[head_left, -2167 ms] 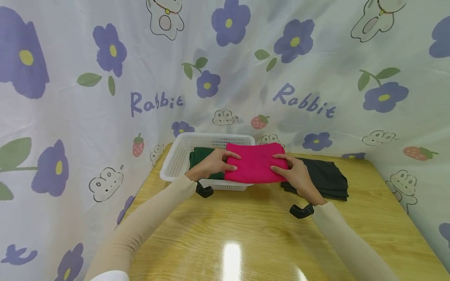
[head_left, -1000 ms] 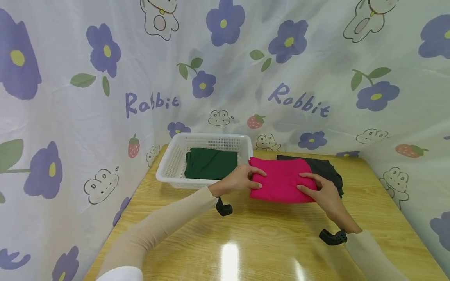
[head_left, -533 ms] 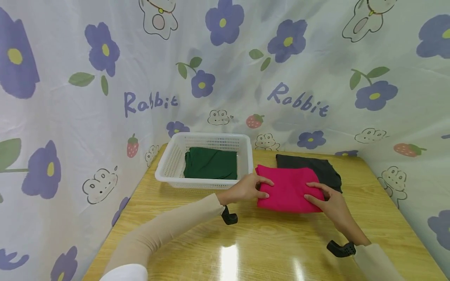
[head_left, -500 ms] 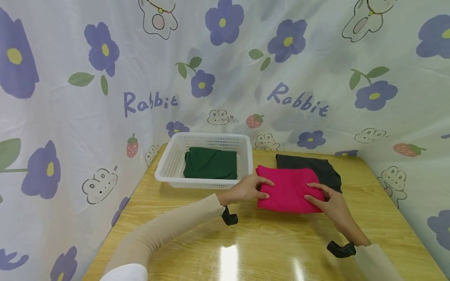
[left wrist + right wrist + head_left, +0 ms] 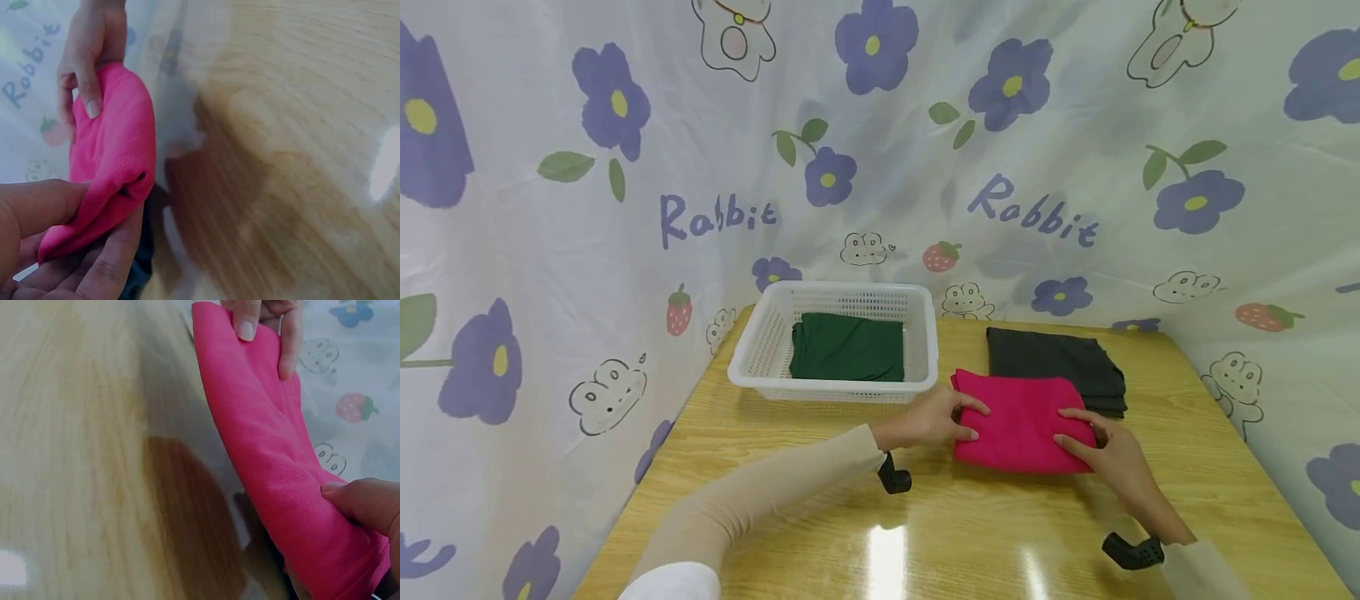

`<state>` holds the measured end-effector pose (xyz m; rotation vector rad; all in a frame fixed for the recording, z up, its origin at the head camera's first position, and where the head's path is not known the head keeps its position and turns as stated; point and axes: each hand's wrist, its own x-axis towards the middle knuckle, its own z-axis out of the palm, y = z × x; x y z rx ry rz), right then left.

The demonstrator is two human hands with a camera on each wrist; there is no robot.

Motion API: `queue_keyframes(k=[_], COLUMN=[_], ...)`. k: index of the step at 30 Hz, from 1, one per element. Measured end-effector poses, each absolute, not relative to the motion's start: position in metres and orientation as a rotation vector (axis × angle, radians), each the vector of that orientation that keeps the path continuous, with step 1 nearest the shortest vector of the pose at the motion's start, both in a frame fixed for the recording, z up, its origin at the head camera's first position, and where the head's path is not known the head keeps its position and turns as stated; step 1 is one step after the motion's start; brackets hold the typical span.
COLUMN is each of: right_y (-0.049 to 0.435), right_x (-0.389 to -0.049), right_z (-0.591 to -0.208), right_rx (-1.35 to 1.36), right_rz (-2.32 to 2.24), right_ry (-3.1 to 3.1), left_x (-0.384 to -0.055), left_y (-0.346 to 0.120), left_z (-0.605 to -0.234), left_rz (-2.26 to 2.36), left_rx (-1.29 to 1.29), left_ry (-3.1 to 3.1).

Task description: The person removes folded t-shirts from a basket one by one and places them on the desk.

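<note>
A folded bright pink garment (image 5: 1018, 423), its exact kind hidden by the folds, is held by both hands above the front of the dark stack. My left hand (image 5: 928, 418) grips its left edge, thumb on top and fingers beneath, as the left wrist view shows. At the right edge my right hand (image 5: 1116, 458) pinches it, the thumb (image 5: 362, 499) pressing on the upper face. In both wrist views the pink cloth (image 5: 115, 147) stays raised off the table, with a shadow under it.
A white plastic basket (image 5: 833, 387) at the back left contains a folded dark green cloth (image 5: 850, 348). Behind the pink garment, a folded dark grey cloth (image 5: 1045, 353) lies on the wooden table (image 5: 805, 533). A printed curtain (image 5: 880, 150) hangs along the back and sides.
Both hands have carried the pink garment from over the basket to the right and toward the table's front. The green cloth in the basket and the dark grey cloth have come into fuller view.
</note>
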<state>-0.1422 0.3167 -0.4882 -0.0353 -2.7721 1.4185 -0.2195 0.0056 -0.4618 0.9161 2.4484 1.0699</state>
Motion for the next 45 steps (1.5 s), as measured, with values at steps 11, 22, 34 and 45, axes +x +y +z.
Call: queue_keyframes(k=[11, 22, 34, 45], right_y=[0.32, 0.318, 0.32, 0.327], right_x=[-0.135, -0.13, -0.126, -0.128], right_z=[-0.498, -0.506, -0.51, -0.501], right_rx=[-0.101, -0.167, -0.193, -0.101], right_rz=[1.438, 1.464, 1.446, 1.376], right_ry=[-2.837, -2.887, -2.937, -2.961], left_x=[-0.217, -0.214, -0.215, -0.217], left_y=[0.01, 0.01, 0.007, 0.002], left_z=[-0.477, -0.488, -0.495, -0.494], left_rz=[1.01, 1.081, 1.059, 1.157], left_rx=[0.952, 0.879, 0.875, 0.757], left_ry=[2.45, 2.339, 2.337, 2.191])
